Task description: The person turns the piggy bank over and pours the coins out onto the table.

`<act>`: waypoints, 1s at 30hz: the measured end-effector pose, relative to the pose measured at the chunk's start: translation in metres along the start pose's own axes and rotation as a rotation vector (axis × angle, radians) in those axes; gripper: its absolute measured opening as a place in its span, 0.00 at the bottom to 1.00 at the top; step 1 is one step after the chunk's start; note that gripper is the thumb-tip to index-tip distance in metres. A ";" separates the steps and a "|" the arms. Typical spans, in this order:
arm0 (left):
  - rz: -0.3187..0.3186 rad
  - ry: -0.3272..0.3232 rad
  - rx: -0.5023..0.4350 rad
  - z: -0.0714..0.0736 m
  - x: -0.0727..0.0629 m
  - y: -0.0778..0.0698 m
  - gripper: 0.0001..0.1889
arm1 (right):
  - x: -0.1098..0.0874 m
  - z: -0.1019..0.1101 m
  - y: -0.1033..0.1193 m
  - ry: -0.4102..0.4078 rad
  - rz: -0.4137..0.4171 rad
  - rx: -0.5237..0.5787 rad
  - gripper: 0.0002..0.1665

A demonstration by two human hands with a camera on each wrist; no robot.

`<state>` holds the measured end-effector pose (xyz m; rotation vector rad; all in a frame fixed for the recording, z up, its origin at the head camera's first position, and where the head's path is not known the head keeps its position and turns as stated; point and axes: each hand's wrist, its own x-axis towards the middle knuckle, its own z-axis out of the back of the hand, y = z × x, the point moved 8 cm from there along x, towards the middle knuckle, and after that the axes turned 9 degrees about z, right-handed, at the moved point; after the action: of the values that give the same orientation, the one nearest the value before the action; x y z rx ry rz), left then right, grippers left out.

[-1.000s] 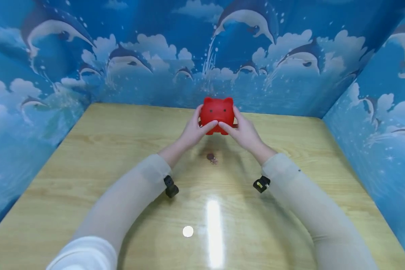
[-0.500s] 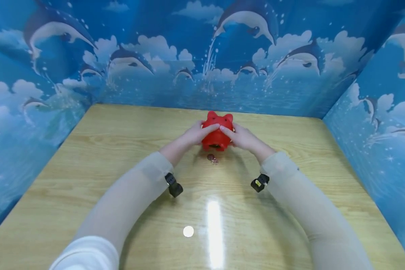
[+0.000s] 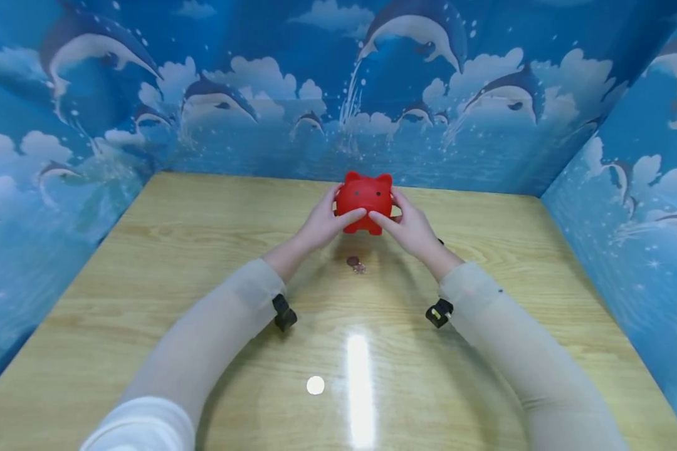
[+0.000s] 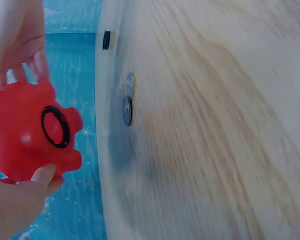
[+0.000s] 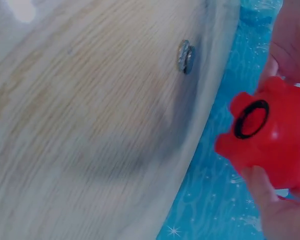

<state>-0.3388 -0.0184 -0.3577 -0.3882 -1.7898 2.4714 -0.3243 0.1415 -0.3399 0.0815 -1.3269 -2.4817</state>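
Observation:
A red piggy bank (image 3: 364, 199) is held above the far middle of the table, its eyes toward the head camera. My left hand (image 3: 320, 220) grips its left side and my right hand (image 3: 415, 229) its right side. Both thumbs lie across the front and nearly meet. In the left wrist view the underside shows a black ring (image 4: 55, 127) around a red centre, between stubby feet. Below the bank, several small coins (image 3: 355, 264) lie close together on the wood. Most of the fingers are hidden behind the bank.
The wooden table (image 3: 214, 238) ends at a blue dolphin-print curtain (image 3: 248, 138) behind and at both sides. A small black piece (image 4: 106, 40) lies near the table's far edge, partly hidden by my right wrist in the head view. A bright round spot (image 3: 315, 385) shows near the front.
The piggy bank first came down and tipped toward the coins, showing its underside. Now both hands have lifted it again and turned it more level. The coins look about the same.

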 end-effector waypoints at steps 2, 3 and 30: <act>0.054 0.020 0.017 -0.001 0.002 0.004 0.48 | 0.001 -0.003 -0.006 0.044 -0.049 0.001 0.54; 0.081 0.031 0.035 -0.001 0.003 0.006 0.48 | 0.000 -0.005 -0.008 0.072 -0.073 0.008 0.54; 0.241 0.153 0.139 -0.013 0.000 0.020 0.43 | -0.004 -0.015 -0.016 0.245 -0.187 0.055 0.48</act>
<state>-0.3336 -0.0125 -0.3800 -0.8018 -1.5844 2.6181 -0.3213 0.1392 -0.3618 0.5269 -1.3343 -2.4854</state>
